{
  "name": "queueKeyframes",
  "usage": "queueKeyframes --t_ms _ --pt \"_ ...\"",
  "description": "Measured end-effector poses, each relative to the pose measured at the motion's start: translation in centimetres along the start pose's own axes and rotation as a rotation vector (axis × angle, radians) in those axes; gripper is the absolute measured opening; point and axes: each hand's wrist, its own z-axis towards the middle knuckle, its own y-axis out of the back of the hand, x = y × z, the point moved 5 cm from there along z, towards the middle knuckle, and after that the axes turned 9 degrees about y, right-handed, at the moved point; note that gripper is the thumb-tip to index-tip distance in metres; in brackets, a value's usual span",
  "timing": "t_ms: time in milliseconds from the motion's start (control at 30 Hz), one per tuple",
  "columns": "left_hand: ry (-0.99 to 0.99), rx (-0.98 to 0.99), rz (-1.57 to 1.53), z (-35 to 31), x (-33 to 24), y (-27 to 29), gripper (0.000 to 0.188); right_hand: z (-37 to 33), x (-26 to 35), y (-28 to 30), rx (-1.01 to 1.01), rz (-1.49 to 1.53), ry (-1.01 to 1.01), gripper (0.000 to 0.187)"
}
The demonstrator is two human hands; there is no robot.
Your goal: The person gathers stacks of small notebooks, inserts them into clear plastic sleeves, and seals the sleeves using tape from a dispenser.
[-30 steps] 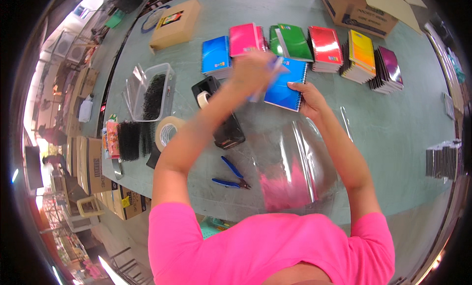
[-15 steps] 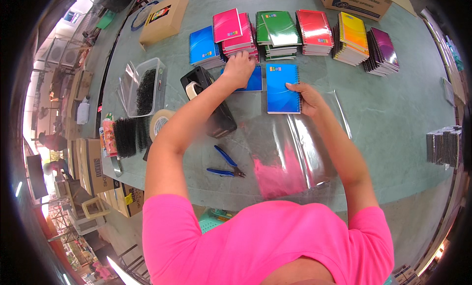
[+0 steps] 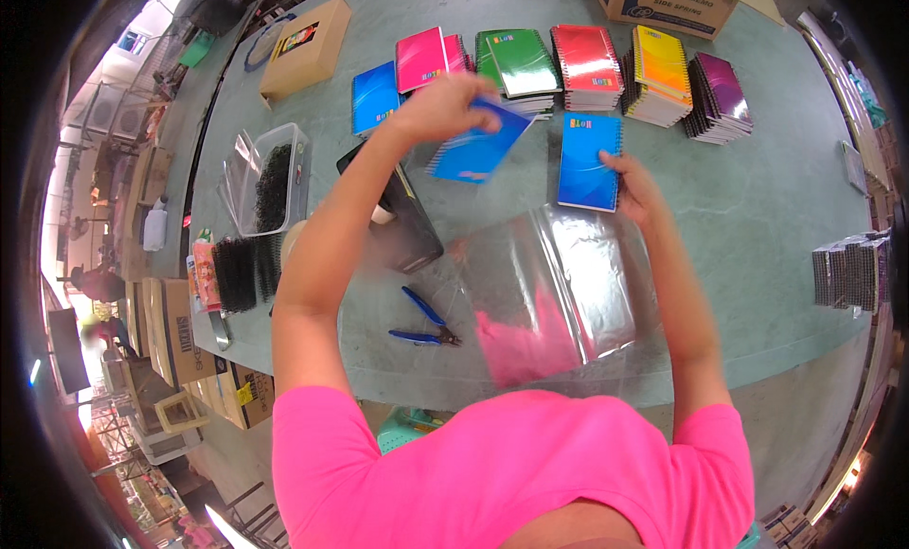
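Note:
My right hand (image 3: 632, 185) is closed on the spiral edge of a blue notebook (image 3: 587, 166), held nearly upright in view above a clear plastic sheet (image 3: 530, 284). A second blue notebook (image 3: 481, 147), tilted and slightly blurred, is gripped by my left hand (image 3: 445, 112) at its upper edge. Behind my left hand are stacks of spiral notebooks: blue (image 3: 373, 97), pink (image 3: 419, 59), partly hidden by the hand, and green (image 3: 524, 61). Farther right stand red (image 3: 586, 61), yellow (image 3: 662, 64) and purple (image 3: 722, 90) stacks.
Left of the sheet lie blue-handled cutters (image 3: 423, 308) and a black tape dispenser (image 3: 409, 227), partly behind my left forearm. A clear bin (image 3: 301, 185) holds black spirals. Cardboard boxes (image 3: 305, 52) stand at the far edge. Dark spiral-bound stacks (image 3: 847, 274) sit at right.
My left hand has lifted the second blue notebook off the table, tilting it. My right hand has carried its blue notebook to the right. The view has shifted slightly.

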Motion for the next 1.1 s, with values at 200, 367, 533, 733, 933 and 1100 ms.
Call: queueKeyframes --t_ms 200,367,533,733,933,1100 --pt "-0.053 -0.31 0.034 2.9 -0.6 -3.0 0.053 -0.2 -0.8 -6.2 0.189 0.022 -0.036 0.047" --pt "0.145 -0.81 0.728 3.2 9.1 0.1 0.041 0.1 -2.4 -7.0 0.111 -0.12 -0.106 0.048" --pt "0.296 -0.373 0.595 1.3 5.1 2.0 0.023 0.0 -2.7 -5.6 0.116 -0.127 -0.136 0.051" --pt "-0.38 -0.199 -0.412 -0.1 -0.7 2.1 0.035 0.0 -2.4 -5.2 0.28 0.492 -0.339 0.051" --pt "-0.364 -0.405 0.258 4.7 -0.7 -4.7 0.037 -2.1 -3.2 -3.5 0.225 0.211 -0.257 0.045" --pt "-0.083 -0.523 0.447 5.4 -2.4 -2.2 0.026 -1.8 -4.1 0.2 0.092 0.362 -0.23 0.038"
